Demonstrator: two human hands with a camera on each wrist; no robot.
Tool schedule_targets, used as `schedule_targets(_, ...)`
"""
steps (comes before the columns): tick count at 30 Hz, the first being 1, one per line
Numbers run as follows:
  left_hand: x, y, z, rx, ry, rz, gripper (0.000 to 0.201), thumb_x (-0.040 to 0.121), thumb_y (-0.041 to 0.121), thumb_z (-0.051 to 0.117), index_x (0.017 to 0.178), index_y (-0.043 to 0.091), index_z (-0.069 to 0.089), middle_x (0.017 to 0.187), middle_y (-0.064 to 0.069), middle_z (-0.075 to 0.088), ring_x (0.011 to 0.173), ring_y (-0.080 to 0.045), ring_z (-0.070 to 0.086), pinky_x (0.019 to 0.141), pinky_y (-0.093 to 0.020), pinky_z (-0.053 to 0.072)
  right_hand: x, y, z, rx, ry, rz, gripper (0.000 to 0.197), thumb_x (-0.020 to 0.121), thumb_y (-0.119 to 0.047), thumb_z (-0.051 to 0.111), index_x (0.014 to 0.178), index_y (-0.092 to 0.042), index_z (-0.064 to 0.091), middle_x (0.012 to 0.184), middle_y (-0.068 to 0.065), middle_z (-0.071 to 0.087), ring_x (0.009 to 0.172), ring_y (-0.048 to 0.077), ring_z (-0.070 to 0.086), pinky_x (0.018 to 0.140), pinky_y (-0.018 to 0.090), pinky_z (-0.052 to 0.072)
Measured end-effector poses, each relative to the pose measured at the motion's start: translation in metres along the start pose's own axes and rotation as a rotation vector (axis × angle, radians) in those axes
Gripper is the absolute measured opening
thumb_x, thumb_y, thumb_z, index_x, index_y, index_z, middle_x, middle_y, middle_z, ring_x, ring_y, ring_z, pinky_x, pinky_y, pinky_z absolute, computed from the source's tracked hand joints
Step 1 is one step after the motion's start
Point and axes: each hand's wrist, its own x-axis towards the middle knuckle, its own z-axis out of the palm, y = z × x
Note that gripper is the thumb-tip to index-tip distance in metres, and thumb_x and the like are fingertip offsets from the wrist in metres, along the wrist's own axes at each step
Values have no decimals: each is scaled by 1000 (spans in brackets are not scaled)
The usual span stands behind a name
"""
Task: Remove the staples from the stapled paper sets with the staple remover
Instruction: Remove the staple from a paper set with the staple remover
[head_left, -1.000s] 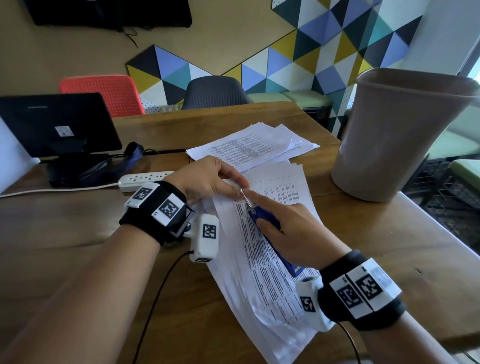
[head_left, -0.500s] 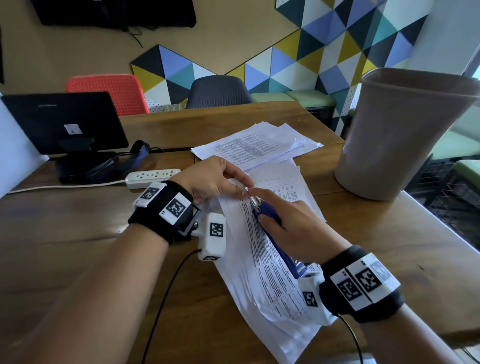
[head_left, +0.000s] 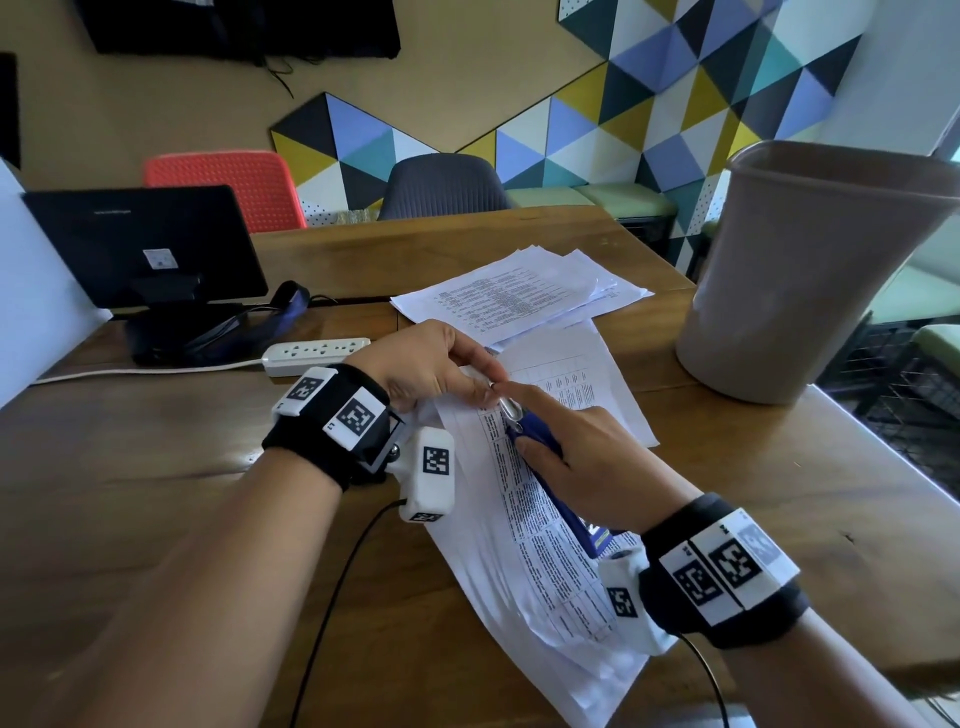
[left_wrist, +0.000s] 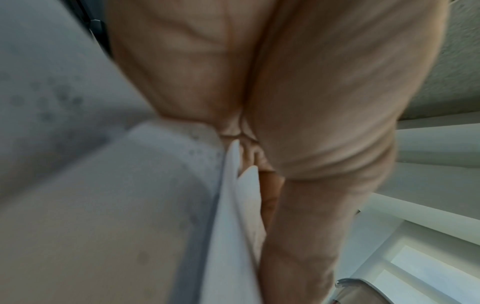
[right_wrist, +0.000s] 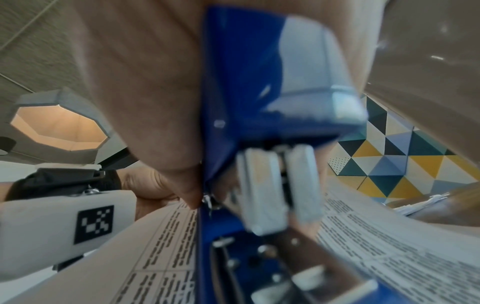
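Observation:
A stapled paper set (head_left: 540, 525) lies slanted on the wooden table in the head view. My left hand (head_left: 441, 371) pinches its top corner, thumb and fingers on the sheet edges (left_wrist: 241, 195). My right hand (head_left: 587, 462) grips a blue staple remover (head_left: 540, 441) with a metal tip (head_left: 511, 408) at that corner, forefinger stretched along the top. In the right wrist view the blue staple remover (right_wrist: 259, 123) fills the centre, its metal jaw parts over the printed paper set (right_wrist: 376, 246). The staple itself is hidden.
A second pile of printed sheets (head_left: 519, 299) lies just behind. A tall beige bin (head_left: 810, 270) stands on the table at the right. A white power strip (head_left: 317, 353), a black monitor (head_left: 140, 244) and cables sit at the left. Chairs stand beyond the table's far edge.
Both hands stay at the paper's top corner. The remover's tip has edged slightly farther in toward my left fingers; the head view has shifted a little.

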Motion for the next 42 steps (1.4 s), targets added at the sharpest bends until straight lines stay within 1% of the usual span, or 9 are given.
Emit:
schedule_targets(9,4,-5,-4,70,-6,-7,68,37,56,100,94,22,84,87,-17,71,83,-25,58,86,-41,46,-2,-1,-2,28,24,-29,48,106,-34,56,148,-48,39,56,-8,49,55,9,52,55,19,41)
schedule_targets(11,2,-2,-5,81,-9,-21,63,41,51,100,94,22,84,90,-21,73,83,-25,59,86,-41,47,-2,-1,-3,46,35,-25,48,105,-34,57,147,-49,41,55,-6,49,55,10,52,54,19,40)
schedule_targets(16,-3,-1,-2,112,-15,-31,27,70,9,90,95,12,81,73,5,75,69,1,66,73,-18,51,-1,0,-1,9,79,-21,45,102,-33,62,144,-46,54,75,-11,64,62,9,57,60,17,42)
schedule_targets(19,-3,2,-2,147,-2,-12,27,71,9,90,97,11,81,76,8,76,70,6,66,67,-10,48,2,0,2,-100,109,-54,47,102,-33,59,147,-45,53,90,-2,68,77,16,60,72,32,52)
schedule_targets(23,-4,3,0,132,17,-15,28,72,8,90,98,9,81,75,9,76,72,6,66,66,-8,48,1,-4,4,-241,135,-74,48,105,-33,53,151,-47,47,84,-2,57,72,21,56,66,37,53)
schedule_targets(29,-4,-3,-1,67,22,-23,50,49,35,95,94,17,83,92,-7,80,93,-14,70,100,-38,54,2,-5,4,-147,113,-53,47,104,-31,55,149,-46,52,89,-2,65,76,21,61,71,34,51)
schedule_targets(34,-8,-3,-5,41,-22,-13,43,56,34,95,95,21,84,93,-9,77,94,-15,67,109,-48,47,5,1,-7,104,17,19,44,103,-37,60,145,-50,55,136,-19,67,119,3,61,97,18,42)
schedule_targets(38,-9,1,-8,56,-49,-20,46,55,33,100,96,20,84,103,-13,78,101,-15,68,114,-50,44,6,2,-8,187,-12,18,44,104,-38,59,145,-53,53,137,-25,64,115,0,60,99,20,42)
schedule_targets(42,-10,1,-4,84,-7,-22,41,55,29,94,94,20,84,100,-8,79,99,-8,68,113,-48,46,4,-1,-7,11,49,0,46,103,-38,58,147,-52,51,125,-12,73,100,8,65,86,15,43)
